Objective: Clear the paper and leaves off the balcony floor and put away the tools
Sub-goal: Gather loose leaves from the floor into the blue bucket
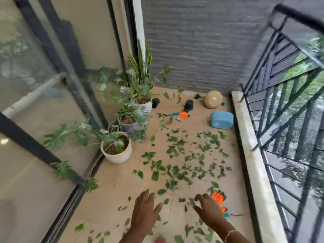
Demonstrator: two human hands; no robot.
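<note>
Head: planted pot (pixel 121 157) near leaves (pixel 155 175)

Grey brick wall (pixel 201 41) behind a tan floor (pixel 112 190) — glass doors (pixel 35 85) left (dark-framed), black railing (pixel 298 14) right.

Green leaves (pixel 177 165) scattered flat across the tan balcony floor (pixel 108 195).

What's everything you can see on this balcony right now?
leaves: many, green, scattered across the floor
potted plants: at least three, white and grey pots, along the glass door
small pots: two, black, far end
watering can: one, tan, far corner
container: one, blue, far right
gloves: two, orange, one far, one near
hand rake: one, teal handle, beside far glove
left hand: open, above floor
right hand: over leaves
</note>
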